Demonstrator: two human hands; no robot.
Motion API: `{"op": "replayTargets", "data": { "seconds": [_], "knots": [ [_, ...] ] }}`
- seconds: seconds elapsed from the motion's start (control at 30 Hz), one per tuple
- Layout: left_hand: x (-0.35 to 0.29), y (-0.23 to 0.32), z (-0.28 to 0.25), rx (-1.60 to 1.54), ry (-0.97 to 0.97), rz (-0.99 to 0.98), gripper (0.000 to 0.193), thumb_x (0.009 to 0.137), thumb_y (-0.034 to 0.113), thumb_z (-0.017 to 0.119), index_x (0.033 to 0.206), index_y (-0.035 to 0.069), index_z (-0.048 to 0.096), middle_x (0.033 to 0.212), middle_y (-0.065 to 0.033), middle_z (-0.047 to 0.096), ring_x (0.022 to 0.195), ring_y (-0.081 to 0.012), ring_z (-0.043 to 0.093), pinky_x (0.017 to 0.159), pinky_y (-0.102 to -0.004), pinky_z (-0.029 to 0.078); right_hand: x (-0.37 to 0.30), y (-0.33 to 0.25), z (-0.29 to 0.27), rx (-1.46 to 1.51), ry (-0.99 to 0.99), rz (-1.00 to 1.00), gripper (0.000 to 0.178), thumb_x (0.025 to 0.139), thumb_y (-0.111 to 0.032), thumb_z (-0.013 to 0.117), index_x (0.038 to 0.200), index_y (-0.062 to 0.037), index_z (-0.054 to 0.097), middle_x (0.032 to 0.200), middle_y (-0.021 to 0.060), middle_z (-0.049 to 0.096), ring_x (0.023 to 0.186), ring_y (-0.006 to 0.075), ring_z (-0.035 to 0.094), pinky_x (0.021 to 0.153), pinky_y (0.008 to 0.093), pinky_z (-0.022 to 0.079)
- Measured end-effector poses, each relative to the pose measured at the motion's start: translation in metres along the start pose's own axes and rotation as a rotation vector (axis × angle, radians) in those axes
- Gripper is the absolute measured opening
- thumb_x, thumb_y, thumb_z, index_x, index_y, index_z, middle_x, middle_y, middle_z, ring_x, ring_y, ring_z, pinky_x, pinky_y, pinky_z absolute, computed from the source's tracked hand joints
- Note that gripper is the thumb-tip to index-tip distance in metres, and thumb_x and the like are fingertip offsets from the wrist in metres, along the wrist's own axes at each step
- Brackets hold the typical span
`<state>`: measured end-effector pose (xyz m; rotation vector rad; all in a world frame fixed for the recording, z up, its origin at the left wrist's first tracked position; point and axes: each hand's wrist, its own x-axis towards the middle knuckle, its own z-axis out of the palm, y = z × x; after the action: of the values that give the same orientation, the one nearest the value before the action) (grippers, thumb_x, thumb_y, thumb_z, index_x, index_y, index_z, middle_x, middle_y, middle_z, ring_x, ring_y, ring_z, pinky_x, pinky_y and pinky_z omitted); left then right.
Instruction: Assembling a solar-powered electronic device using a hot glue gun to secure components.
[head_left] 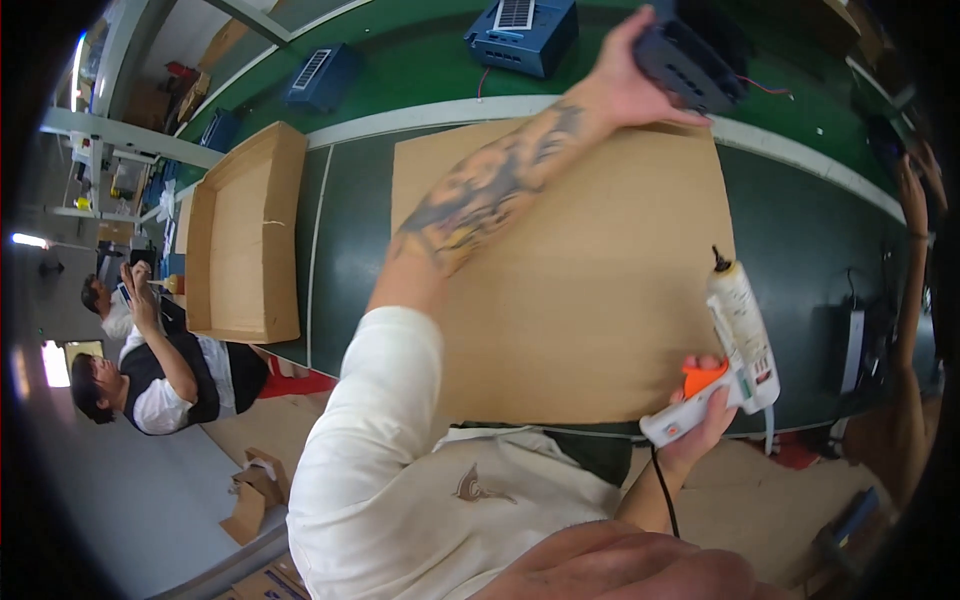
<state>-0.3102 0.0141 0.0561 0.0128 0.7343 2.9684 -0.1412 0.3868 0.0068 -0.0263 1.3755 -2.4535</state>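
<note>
My left arm stretches across a flat cardboard sheet [570,300] to the far side of the bench. There my left hand [640,85] is closed on the side of a dark blue plastic housing [695,60], with a thin red wire trailing from its right. The housing is over the green strip past the pale rail. Low on the right, my right hand [712,410] grips a white hot glue gun [742,335] by its handle, fingers at the orange trigger. Its dark nozzle points away from me, and a black cord hangs below the handle.
Blue boxes with small solar panels, one nearer the middle [522,35] and one farther left [318,78], stand on the green strip [415,70]. An open cardboard tray [245,240] lies at left. Other people are at the left [175,380] and the right edge [912,270].
</note>
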Motion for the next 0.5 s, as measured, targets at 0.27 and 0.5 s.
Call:
{"op": "replayTargets", "data": {
  "seconds": [0.27,0.5],
  "knots": [
    [0.069,-0.012,-0.043,-0.071,0.448,0.014,0.075,0.097,0.046,0.059,0.15,-0.002,0.034,0.157,-0.0264,0.031,0.143,-0.0442,0.034,0.12,-0.0554,0.027,-0.001,0.011,-0.014,0.111,-0.017,-0.024,0.049,0.101,-0.023,0.054,0.14,0.0033,0.038,0.115,0.0199,0.06,0.1,0.0308,0.064,0.05,0.0283,0.057],
    [-0.058,0.07,-0.005,1.898,0.631,0.631,0.089,0.088,0.054,0.069,0.149,-0.001,0.035,0.15,-0.0282,0.039,0.138,-0.0428,0.041,0.11,-0.0455,0.039,0.006,0.007,-0.008,0.183,-0.029,0.013,0.047,0.102,-0.021,0.053,0.14,0.003,0.038,0.115,0.019,0.06,0.106,0.0303,0.061,0.05,0.0267,0.056]
  ]
}}
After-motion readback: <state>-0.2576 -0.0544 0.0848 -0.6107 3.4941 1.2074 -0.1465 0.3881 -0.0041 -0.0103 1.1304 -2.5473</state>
